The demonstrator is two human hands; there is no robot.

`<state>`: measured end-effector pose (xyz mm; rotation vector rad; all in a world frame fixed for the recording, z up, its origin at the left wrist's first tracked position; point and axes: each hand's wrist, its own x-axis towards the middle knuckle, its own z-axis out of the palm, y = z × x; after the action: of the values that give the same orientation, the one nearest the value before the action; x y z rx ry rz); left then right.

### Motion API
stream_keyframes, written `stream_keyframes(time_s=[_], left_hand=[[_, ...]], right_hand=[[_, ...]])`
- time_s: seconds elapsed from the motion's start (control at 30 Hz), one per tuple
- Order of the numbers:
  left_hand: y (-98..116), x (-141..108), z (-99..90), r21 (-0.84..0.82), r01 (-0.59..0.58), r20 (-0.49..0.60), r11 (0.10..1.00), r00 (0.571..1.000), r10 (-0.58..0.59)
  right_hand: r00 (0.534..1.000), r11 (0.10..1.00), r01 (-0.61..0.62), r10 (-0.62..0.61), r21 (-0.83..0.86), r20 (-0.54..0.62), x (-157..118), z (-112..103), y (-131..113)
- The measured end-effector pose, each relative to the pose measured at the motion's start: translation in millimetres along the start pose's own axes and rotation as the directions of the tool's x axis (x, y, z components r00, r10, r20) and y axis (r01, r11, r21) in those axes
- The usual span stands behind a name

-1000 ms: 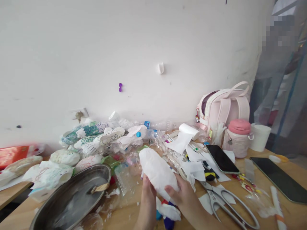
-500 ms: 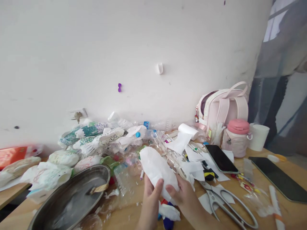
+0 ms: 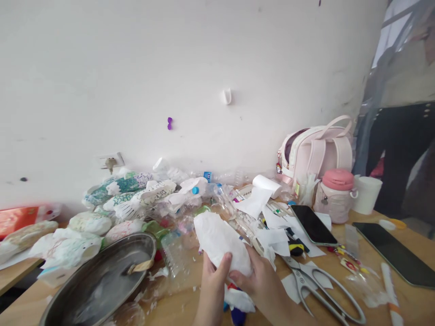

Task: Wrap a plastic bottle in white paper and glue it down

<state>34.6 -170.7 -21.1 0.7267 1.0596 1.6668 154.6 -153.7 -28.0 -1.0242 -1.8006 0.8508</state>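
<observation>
Both hands are closed around an oblong, white, paper-wrapped bundle [image 3: 220, 240], the left hand [image 3: 212, 283] gripping its near left side and the right hand [image 3: 265, 278] its near right, above the light wooden table [image 3: 180, 301]. The right thumb has slid closer to the left thumb and the bundle has shifted slightly leftward, suggesting a minor re-grip. Outward lie a dark oval metal basin [image 3: 142, 246] to the left and silver metal scissors [image 3: 299, 275] to the right.

A plain pale wall [image 3: 142, 81] adjoins the rear edge of the wooden bench [image 3: 180, 303]. The lighting is diffuse.
</observation>
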Motion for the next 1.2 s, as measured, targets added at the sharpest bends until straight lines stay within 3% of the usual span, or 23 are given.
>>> stream_keyframes(time_s=[0.13,0.37,0.6,0.77,0.87,1.03,1.13,1.2], left_hand=[[0.4,0.3,-1.1,0.002,0.013,0.017,1.000,1.000,-0.013],[0.4,1.6,1.1,-0.150,0.029,0.093,0.988,0.996,-0.016],[-3.1,2.2,0.5,-0.103,0.016,0.071,0.995,0.997,-0.009],[-5.8,3.3,-3.4,-0.159,-0.057,0.227,0.986,0.969,0.093],[-3.6,2.5,-2.8,-0.078,-0.018,0.291,0.997,0.956,0.040],[0.8,3.3,-1.3,-0.103,0.011,0.268,0.995,0.963,0.017],[4.2,5.5,-3.4,-0.171,0.063,0.243,0.983,0.970,-0.020],[7.4,6.9,-4.5,-0.213,0.102,0.234,0.972,0.971,-0.050]], right_hand=[[1.000,1.000,0.009,-0.009,-0.026,-0.013,1.7,0.3,0.7],[0.999,0.998,-0.041,0.042,0.050,-0.009,4.0,1.0,2.6],[0.999,0.999,0.040,-0.041,-0.029,-0.036,2.2,0.9,3.0],[0.999,1.000,-0.008,0.008,0.002,-0.050,2.2,-2.3,-3.7],[0.999,0.998,-0.045,0.046,0.037,-0.025,2.7,-7.8,-8.9],[0.993,0.994,0.079,-0.084,0.073,0.081,6.6,-22.2,-14.1],[0.994,0.995,-0.018,0.028,-0.096,0.105,16.6,-39.0,-12.6],[0.979,0.898,-0.198,0.201,-0.393,-0.036,27.0,-53.9,-9.1]])
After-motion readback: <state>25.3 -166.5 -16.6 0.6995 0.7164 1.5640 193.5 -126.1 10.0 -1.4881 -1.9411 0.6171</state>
